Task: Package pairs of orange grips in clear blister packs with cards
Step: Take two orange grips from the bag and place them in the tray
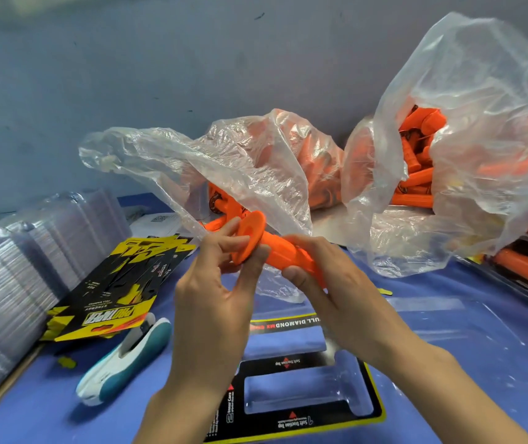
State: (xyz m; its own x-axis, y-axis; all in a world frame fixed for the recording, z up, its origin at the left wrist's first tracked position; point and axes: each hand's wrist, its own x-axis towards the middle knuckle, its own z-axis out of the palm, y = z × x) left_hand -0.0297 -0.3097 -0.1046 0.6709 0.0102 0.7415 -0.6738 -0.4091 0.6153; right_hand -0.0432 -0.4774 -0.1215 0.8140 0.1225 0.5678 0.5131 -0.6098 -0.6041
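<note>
Your left grip [211,302] pinches the orange handle [283,253] by its flange, right grip [336,290] wraps the shaft; plastic bags [256,174] crowd behind.

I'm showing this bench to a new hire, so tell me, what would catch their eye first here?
First the orange grip at the centre, held by both hands: the left hand pinches its flange, the right hand wraps its shaft. Behind, at the right, a billowing clear plastic bag holds many more of them, and at the left lies a fanned pile of yellow-and-black cards.
</note>
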